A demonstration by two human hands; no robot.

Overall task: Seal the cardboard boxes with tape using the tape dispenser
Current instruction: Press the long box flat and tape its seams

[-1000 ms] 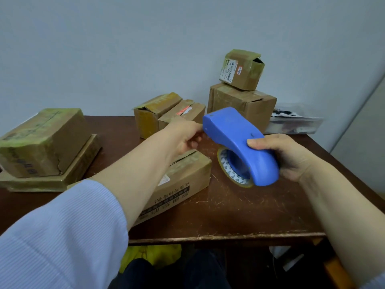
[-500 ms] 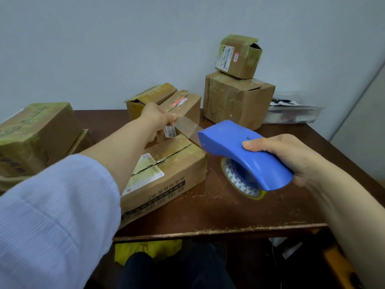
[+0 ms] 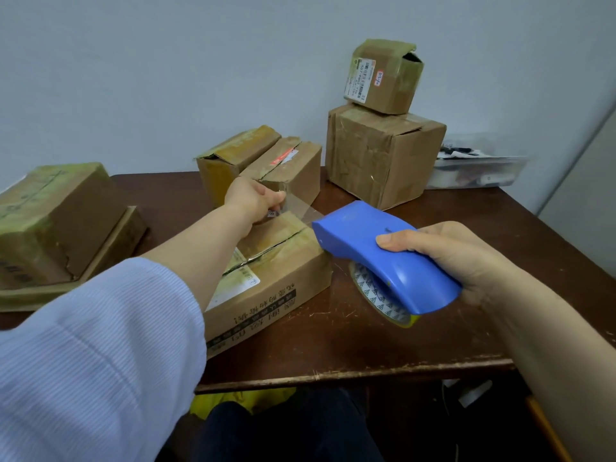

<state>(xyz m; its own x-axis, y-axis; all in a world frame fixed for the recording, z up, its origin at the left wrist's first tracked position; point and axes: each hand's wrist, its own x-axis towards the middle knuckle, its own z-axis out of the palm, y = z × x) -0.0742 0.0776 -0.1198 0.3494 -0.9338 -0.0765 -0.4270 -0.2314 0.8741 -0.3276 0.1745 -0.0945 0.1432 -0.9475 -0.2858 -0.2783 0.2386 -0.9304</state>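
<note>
- My right hand (image 3: pixel 466 258) grips the blue tape dispenser (image 3: pixel 383 255) at its rear, fingers wrapped round the shell and thumb laid over the top.
- The dispenser hangs above the table (image 3: pixel 400 348), its nose pointing away and left, just beside the far right corner of the nearest cardboard box (image 3: pixel 266 281).
- The tape roll (image 3: pixel 373 295) shows under the blue shell, close above the wood.
- My left hand (image 3: pixel 253 201), fingers curled, pinches the free end of a clear tape strip (image 3: pixel 300 208).
- The strip runs taut from that hand to the dispenser's nose, above the far end of the nearest box.
- That box lies at an angle, its top seam split open. A white label sits beside the seam, and its near corner is close to the table's worn front edge.
- Bare wood shows to the right of this box, from the front edge back toward the right edge.
- Two leaning boxes (image 3: pixel 233 158) stand just behind my left hand; I cannot tell whether it touches them.
- At the back right a large box (image 3: pixel 380 155) carries a small labelled box (image 3: pixel 383 76). A clear plastic container (image 3: pixel 480 168) sits beside it near the far corner.
- At the left edge a taped box (image 3: pixel 50 221) rests on a flat box (image 3: pixel 110 248), with a band of bare table between them and the nearest box.
</note>
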